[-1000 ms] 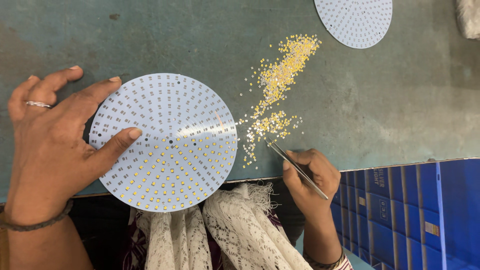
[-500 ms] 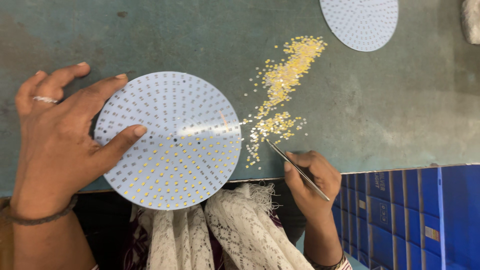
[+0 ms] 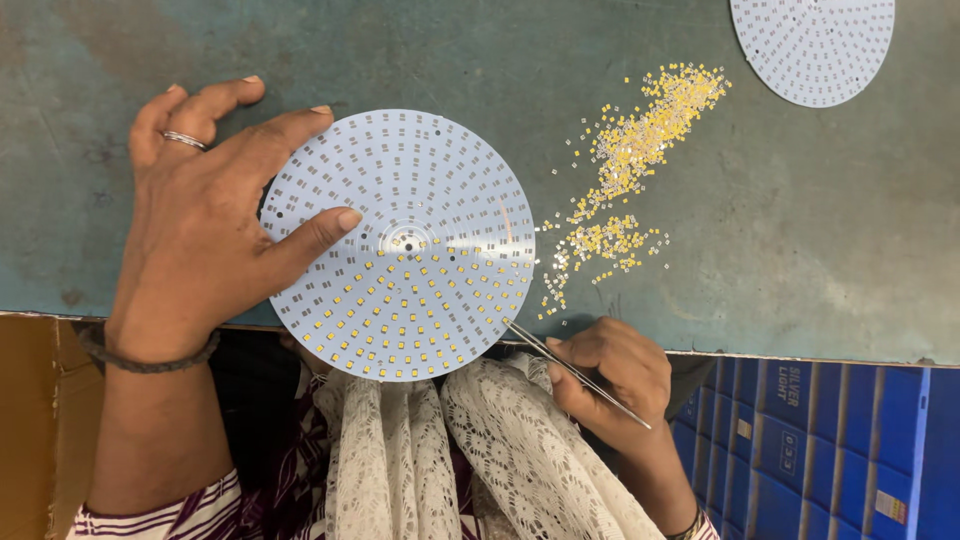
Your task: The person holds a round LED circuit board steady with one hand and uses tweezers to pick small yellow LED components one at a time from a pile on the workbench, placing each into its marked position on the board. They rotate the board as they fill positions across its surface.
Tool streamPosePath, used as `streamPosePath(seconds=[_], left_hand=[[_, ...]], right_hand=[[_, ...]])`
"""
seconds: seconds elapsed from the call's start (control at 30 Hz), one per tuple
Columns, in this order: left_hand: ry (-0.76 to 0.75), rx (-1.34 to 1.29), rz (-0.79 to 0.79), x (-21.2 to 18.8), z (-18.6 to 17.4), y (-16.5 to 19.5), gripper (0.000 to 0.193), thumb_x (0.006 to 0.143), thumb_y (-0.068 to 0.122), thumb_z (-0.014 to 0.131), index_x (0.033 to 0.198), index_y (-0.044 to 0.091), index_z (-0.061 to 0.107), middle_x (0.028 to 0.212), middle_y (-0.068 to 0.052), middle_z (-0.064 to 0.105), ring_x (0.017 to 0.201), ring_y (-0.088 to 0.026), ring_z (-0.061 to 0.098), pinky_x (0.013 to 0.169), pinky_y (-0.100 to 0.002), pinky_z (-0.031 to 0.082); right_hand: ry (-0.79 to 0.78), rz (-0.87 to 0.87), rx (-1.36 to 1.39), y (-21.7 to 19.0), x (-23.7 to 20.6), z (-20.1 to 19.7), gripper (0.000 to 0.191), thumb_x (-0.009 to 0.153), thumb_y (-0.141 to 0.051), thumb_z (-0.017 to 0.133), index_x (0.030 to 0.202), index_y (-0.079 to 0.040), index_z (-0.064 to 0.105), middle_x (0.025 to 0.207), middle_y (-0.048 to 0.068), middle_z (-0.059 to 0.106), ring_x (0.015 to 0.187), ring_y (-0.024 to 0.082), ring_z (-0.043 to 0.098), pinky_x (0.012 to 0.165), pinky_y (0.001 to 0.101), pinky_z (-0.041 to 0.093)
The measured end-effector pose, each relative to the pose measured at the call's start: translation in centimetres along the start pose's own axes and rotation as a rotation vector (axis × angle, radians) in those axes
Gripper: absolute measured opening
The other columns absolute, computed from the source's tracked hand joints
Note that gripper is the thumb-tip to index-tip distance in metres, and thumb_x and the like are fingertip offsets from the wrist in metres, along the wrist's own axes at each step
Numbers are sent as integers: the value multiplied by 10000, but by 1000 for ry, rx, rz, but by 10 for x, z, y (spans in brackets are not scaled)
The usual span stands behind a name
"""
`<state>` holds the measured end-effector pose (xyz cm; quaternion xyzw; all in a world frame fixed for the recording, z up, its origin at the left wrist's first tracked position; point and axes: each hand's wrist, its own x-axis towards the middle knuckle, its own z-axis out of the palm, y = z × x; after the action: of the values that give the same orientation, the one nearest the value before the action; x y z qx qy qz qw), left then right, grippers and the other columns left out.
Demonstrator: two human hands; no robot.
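A worn teal table [image 3: 800, 260] bears two round boards [image 3: 400, 245] and scattered yellow chips [image 3: 630, 170].

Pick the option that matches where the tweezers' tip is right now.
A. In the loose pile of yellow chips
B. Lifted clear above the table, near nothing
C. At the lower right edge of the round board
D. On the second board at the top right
C: the tweezers in the right hand reach their tip to the lower right edge of the round board, short of the chips.

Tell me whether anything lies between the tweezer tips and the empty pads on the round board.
Nothing visible does. The tweezers in the right hand touch the round board at its lower right edge; the left hand covers only its left side.
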<state>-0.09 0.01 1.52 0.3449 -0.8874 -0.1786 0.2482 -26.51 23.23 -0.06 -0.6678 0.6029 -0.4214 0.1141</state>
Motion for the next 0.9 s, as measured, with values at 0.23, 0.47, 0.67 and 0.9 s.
streamPosePath(seconds=[0.23,0.47,0.67,0.9], left_hand=[[-4,25,13,-2,2,-4,621,892,471,774,1367,82,683,1086,-89,741,1401,-328,501,1231,-548,218],[-1,42,17,-4,4,-7,623,914,487,771,1378,82,684,1040,-81,739,1422,-318,505,1248,-545,221],[0,29,10,-4,3,-7,620,898,478,774,1367,83,689,1060,-88,738,1408,-320,502,1236,-549,218],[-12,49,8,-3,3,-6,633,893,480,783,1371,75,690,999,-77,739,1419,-315,503,1243,-541,212]], right_hand=[[66,41,-15,4,-5,-7,155,823,-57,772,807,12,635,756,100,685,631,177,636,582,286,475],[118,135,-62,8,-13,-16,169,814,-71,779,822,24,639,754,105,687,600,152,599,547,267,430],[64,44,-46,9,-9,-13,194,817,-80,785,801,4,610,761,96,685,635,165,627,578,277,460],[89,101,-61,8,-11,-12,203,812,-90,798,814,26,633,750,114,692,607,162,617,544,271,447]])
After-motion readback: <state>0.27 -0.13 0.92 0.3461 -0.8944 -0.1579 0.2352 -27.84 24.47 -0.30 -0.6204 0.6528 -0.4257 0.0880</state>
